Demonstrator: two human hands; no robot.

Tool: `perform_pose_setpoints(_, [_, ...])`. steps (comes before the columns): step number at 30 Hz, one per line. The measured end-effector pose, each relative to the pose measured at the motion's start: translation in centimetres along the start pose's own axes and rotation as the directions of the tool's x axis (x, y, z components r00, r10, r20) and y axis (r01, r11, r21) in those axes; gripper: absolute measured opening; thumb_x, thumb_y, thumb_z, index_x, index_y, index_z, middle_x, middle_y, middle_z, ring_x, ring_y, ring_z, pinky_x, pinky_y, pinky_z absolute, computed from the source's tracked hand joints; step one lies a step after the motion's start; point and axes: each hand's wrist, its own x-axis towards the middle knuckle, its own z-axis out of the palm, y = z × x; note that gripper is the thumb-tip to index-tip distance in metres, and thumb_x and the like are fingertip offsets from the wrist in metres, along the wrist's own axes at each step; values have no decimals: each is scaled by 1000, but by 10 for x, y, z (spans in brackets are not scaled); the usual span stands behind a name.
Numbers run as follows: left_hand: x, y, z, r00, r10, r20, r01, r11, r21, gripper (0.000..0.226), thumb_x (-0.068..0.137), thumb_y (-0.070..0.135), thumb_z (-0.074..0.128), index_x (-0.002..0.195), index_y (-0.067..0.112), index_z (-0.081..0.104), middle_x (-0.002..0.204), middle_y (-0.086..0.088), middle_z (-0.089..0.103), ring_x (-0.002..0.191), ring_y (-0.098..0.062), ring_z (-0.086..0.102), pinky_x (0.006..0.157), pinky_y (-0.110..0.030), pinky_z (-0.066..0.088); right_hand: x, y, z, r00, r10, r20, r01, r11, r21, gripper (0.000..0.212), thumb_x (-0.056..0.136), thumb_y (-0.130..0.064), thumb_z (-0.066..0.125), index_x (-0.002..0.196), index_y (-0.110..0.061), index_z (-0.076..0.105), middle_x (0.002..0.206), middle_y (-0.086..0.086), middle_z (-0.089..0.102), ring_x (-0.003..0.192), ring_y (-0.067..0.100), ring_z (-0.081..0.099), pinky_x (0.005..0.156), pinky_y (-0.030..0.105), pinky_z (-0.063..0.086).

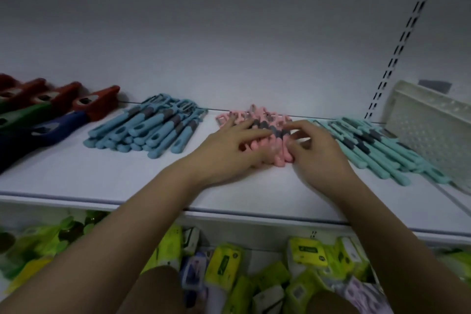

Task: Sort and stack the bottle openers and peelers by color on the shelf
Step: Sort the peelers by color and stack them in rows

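Observation:
A pile of pink peelers [265, 120] lies mid-shelf on the white shelf [102, 178]. My left hand [226, 150] rests flat on the pile's left side with straight fingers. My right hand [316, 150] touches the pile's right side, fingers bent over the handles; I cannot see whether it holds one. A blue peeler pile [150, 130] lies to the left and a teal peeler pile [377, 150] to the right. Red bottle openers [96, 102], a green bottle opener [23, 115] and a dark blue bottle opener [51, 130] lie in a row at the far left.
A white perforated basket [430, 125] stands at the right end of the shelf, beside the teal pile. A slotted upright [402, 41] runs up the back wall. Below the shelf edge sit packaged goods [229, 267] in yellow-green wrappers.

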Motion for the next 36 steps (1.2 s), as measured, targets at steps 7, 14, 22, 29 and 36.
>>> perform_pose_setpoints(7, [12, -15, -13, 989, 63, 133, -66, 998, 20, 78, 85, 60, 58, 153, 44, 24, 165, 12, -3, 152, -20, -9, 122, -43, -1, 0, 1, 4, 999, -32, -8, 30, 979, -202, 27, 96, -10, 51, 118, -19, 64, 109, 6, 63, 94, 19, 60, 83, 33, 50])
perform_pose_setpoints(14, [12, -13, -8, 991, 135, 11, -135, 977, 165, 83, 81, 65, 65, 151, 38, 30, 157, 8, 33, 144, -22, 27, 117, -37, 20, -1, -2, 5, 988, -117, 104, 141, 952, -271, 37, 95, -5, 50, 127, -18, 64, 115, 4, 68, 101, 20, 59, 81, 24, 42])
perform_pose_setpoints(22, [10, -12, -14, 974, 227, 25, -227, 956, 185, 77, 82, 60, 67, 147, 27, 43, 155, 6, 38, 140, -10, 33, 113, -21, 20, -2, -3, 7, 999, 13, 32, 1, 916, -401, 48, 94, -1, 37, 138, -13, 48, 126, 16, 59, 115, 36, 47, 96, 39, 41])
perform_pose_setpoints(29, [14, -7, -18, 959, 273, 73, -280, 879, 387, 77, 83, 77, 44, 143, 29, 44, 148, 5, 42, 140, -14, 29, 120, -48, 20, -3, -10, 2, 987, 57, 153, -2, 942, -336, 46, 86, 0, 37, 123, -19, 55, 117, 16, 61, 111, 36, 54, 89, 40, 48])
perform_pose_setpoints(36, [7, 86, 10, 937, 281, -206, -293, 956, -28, 49, 99, 55, 40, 139, 28, 48, 141, 7, 48, 127, -8, 42, 108, -34, 35, 16, 1, -100, 982, 119, -144, -163, 921, -354, 43, 93, 3, 41, 133, -5, 55, 136, 16, 56, 125, 32, 51, 105, 36, 39])
